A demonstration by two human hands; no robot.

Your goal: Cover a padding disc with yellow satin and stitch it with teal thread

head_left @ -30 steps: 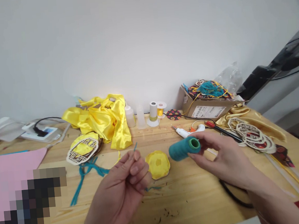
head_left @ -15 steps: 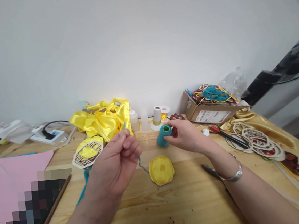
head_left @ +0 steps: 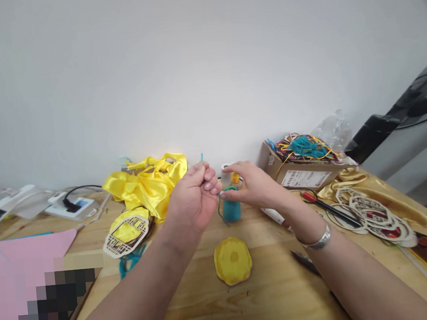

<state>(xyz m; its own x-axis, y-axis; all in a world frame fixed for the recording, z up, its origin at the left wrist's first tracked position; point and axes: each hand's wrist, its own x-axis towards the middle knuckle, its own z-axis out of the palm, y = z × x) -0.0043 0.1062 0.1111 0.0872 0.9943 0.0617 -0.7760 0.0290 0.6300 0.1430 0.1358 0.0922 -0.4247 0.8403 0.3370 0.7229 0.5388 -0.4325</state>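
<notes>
In the head view my left hand (head_left: 194, 196) is closed in a pinch on a teal cord (head_left: 202, 157), whose short end sticks up above the fingertips. More teal cord hangs below that hand, beside a teal thread spool (head_left: 232, 212) standing upright on the table. My right hand (head_left: 251, 184) is at the spool's upper right, thumb and fingers apart; whether the thumb touches the spool I cannot tell. Nearer me lies a yellow cloth-covered disc (head_left: 233, 262) with a scalloped edge.
Yellow satin (head_left: 146, 183) is heaped at the back left, near a cut-out wooden ornament (head_left: 126, 250). A cardboard box (head_left: 305, 178) of cords stands back right. Dark scissors (head_left: 305, 262) lie under my right forearm. More wooden ornaments (head_left: 377, 213) lie at right.
My left hand has moved right with the cord, close to the spool. My right hand has let go of the spool's top and its fingers have spread.
</notes>
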